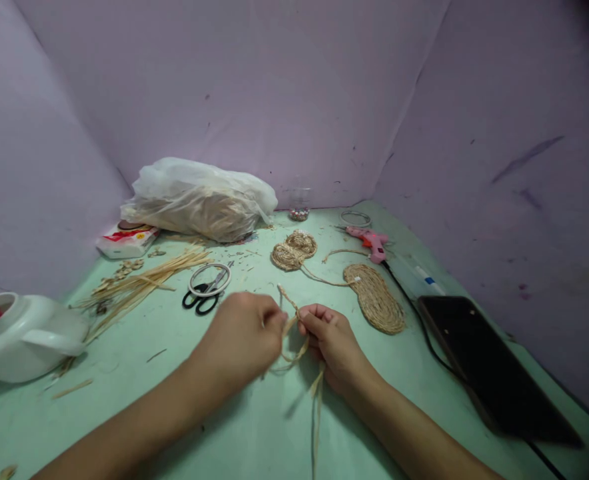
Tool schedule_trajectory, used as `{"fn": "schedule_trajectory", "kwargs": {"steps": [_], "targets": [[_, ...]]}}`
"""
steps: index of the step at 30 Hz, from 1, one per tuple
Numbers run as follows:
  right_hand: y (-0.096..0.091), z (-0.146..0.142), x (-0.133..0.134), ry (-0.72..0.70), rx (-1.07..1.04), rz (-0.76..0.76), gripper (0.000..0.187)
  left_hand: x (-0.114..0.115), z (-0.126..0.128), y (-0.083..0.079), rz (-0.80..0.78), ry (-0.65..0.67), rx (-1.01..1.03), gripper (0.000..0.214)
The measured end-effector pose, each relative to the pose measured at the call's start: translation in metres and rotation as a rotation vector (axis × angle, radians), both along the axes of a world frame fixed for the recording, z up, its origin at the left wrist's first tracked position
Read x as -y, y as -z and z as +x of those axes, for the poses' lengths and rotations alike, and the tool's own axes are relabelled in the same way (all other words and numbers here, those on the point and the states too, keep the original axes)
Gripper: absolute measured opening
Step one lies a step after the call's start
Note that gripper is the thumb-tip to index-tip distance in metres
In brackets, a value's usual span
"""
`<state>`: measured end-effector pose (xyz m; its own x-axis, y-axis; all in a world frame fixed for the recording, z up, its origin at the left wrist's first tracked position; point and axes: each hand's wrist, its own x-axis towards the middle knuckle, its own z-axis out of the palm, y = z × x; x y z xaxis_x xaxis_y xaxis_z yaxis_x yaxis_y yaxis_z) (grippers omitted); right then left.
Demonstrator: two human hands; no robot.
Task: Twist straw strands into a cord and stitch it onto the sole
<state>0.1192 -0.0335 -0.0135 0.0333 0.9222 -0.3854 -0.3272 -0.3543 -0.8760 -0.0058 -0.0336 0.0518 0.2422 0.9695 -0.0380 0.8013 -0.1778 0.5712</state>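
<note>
Over the middle of the green table, my left hand [249,330] is closed, its fingertips pinching a pale strand of dried plant fibre. My right hand [332,340] pinches the same work, a thin twisted fibre cord [288,298] whose tip points up and away. Loose strips [317,413] hang below my right hand, and a loop of fibre dips between the hands. Beyond them lie a coiled cord piece [294,250] with rounded lobes and, to the right, a flat sole-shaped coil [374,298]. A cord links these two.
Scissors [202,297] lie under a ring [209,280] on the left, near loose fibre strips [149,280]. A white pot [34,340] stands far left. A plastic bag [199,197] sits at the back. On the right are a pink glue gun [369,241] and a black phone-like slab [494,367].
</note>
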Motion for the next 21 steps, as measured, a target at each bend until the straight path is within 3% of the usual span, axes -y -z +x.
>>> {"fn": "schedule_trajectory", "kwargs": {"steps": [2, 4, 6, 9, 14, 21], "targets": [[0.0, -0.001, 0.001, -0.038, 0.008, 0.012, 0.019, -0.012, -0.003, 0.004, -0.236, -0.153, 0.218, 0.02], [0.001, -0.002, 0.001, -0.065, 0.013, 0.033, 0.022, -0.019, -0.001, 0.014, -0.531, -0.176, 0.451, 0.026], [0.001, -0.003, 0.001, -0.084, 0.003, 0.05, 0.023, -0.023, 0.002, 0.025, -0.674, -0.158, 0.637, 0.02], [0.002, -0.003, 0.001, -0.108, 0.008, 0.075, 0.022, -0.025, 0.003, 0.035, -0.708, -0.166, 0.722, 0.01], [0.006, -0.002, -0.001, -0.087, 0.223, 0.118, 0.015, -0.029, -0.001, 0.035, -0.656, -0.213, 0.64, 0.006], [0.012, 0.003, -0.002, -0.207, 0.5, 0.368, 0.015, -0.033, -0.005, 0.041, -0.644, -0.146, 0.673, 0.005]]}}
